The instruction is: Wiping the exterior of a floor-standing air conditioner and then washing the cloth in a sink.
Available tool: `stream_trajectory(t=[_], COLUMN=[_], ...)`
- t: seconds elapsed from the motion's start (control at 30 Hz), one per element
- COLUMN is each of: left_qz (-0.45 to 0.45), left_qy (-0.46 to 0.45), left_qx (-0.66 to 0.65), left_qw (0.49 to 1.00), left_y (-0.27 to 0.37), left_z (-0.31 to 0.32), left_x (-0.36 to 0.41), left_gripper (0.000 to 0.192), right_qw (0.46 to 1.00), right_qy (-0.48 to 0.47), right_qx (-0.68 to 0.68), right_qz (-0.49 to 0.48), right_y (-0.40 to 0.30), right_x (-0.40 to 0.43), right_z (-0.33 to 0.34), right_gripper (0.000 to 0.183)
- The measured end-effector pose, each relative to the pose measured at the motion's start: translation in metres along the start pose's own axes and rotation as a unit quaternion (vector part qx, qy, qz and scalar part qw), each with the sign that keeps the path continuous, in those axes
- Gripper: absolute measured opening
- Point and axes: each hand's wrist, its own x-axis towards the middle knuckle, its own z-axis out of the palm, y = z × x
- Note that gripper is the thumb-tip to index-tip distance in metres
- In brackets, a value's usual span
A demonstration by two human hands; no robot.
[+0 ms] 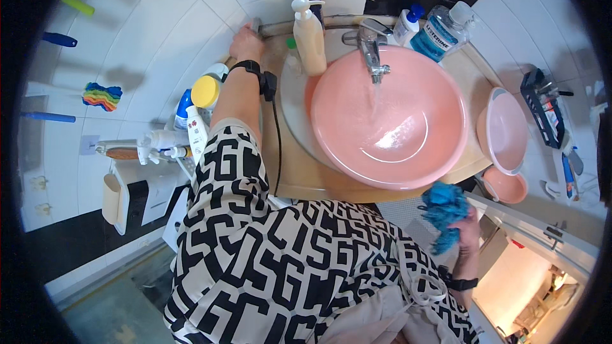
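My right hand [468, 231] grips a bunched blue mesh cloth [444, 205] just off the front right edge of the counter. At the back left corner, my left hand [246, 43] reaches down to the counter [275, 48]. A small grey thing [256, 25] shows by its fingertips; whether it is held I cannot tell. Between my arms a large pink plastic basin [392, 114] sits over the white sink [299, 119]. A thin stream of water falls into it from the chrome faucet [370, 50].
A cream pump bottle [310, 43] stands left of the faucet. Behind the basin are a blue-capped bottle [407, 26] and a Listerine mouthwash bottle [440, 33]. Smaller pink basins [504, 129] hang at the right. A yellow-lidded jar [205, 91] and several bottles crowd beside my left arm.
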Motion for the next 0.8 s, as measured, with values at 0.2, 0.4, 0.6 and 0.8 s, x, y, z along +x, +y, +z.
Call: stream_trajectory(t=[0.2,0.4,0.6,0.8], left_qz=[-0.018,-0.020,-0.019,-0.054], left_qy=[-0.016,-0.037,-0.002,0.074], left_qx=[0.042,0.077,0.068,0.023], left_qw=[0.999,0.996,0.998,0.996], left_y=[-0.010,-0.014,-0.019,0.004], left_z=[0.015,0.032,0.043,0.006], left_x=[0.003,0.001,-0.012,-0.036], left_gripper=[0.037,0.041,0.048,0.045], right_qw=[0.983,0.972,0.970,0.996], right_qy=[-0.053,-0.122,-0.159,-0.035], right_qx=[0.163,0.197,0.129,-0.076], right_qz=[-0.067,0.043,0.134,0.043], right_y=[-0.077,-0.100,-0.071,-0.069], right_x=[0.008,0.052,0.112,0.114], right_z=[0.049,0.146,0.172,0.170], right_gripper=[0.070,0.059,0.048,0.059])
